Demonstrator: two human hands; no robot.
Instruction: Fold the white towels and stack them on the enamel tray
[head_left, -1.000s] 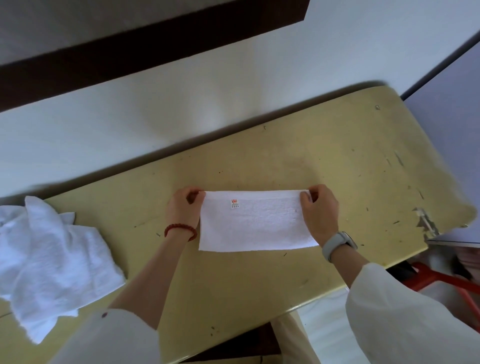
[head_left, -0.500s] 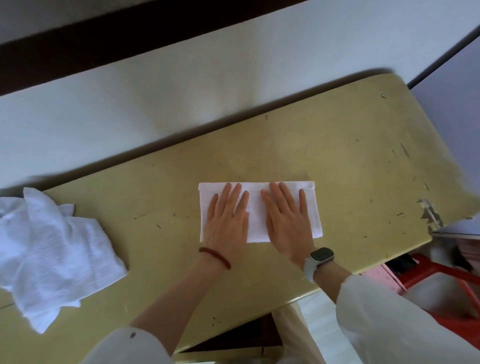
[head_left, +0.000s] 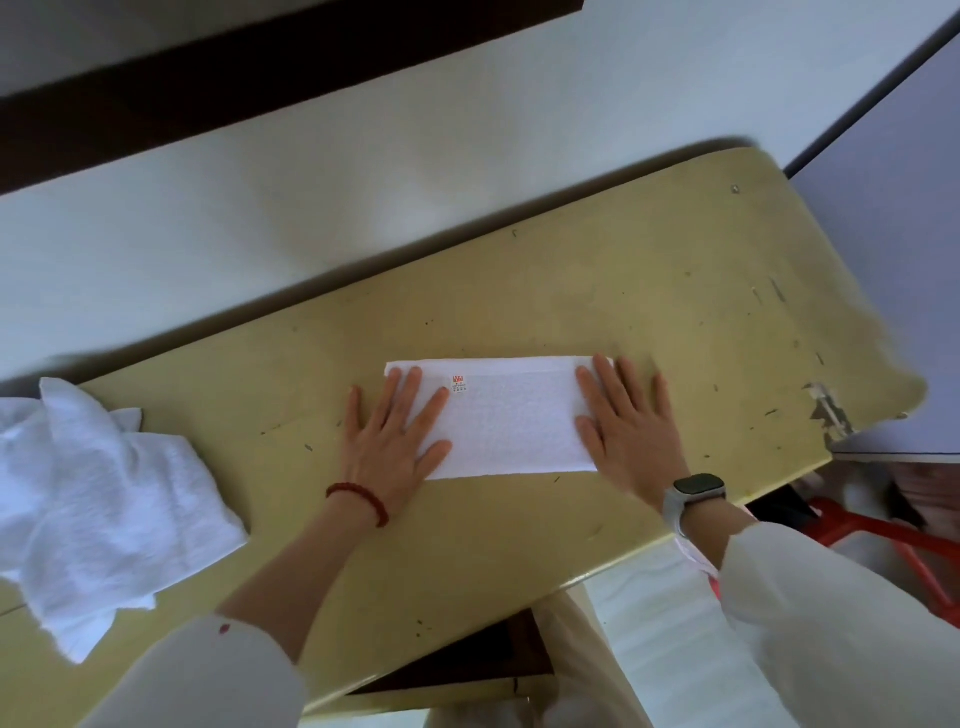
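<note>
A folded white towel (head_left: 511, 421) lies flat as a long rectangle in the middle of the yellow table (head_left: 649, 291), with a small red label near its upper left. My left hand (head_left: 392, 431) presses flat on its left end, fingers straight and spread. My right hand (head_left: 626, 423) presses flat on its right end the same way. A loose pile of white towels (head_left: 98, 499) sits crumpled at the table's left end. No enamel tray is in view.
The table stands against a white wall (head_left: 311, 171). Its right corner has chipped paint (head_left: 828, 415) beside a grey surface (head_left: 893, 260). A red frame (head_left: 883, 535) stands on the floor below the right edge.
My hands pinched the towel's far corners, then pressed together at its centre, and have now slid apart to its two ends, uncovering the label.
</note>
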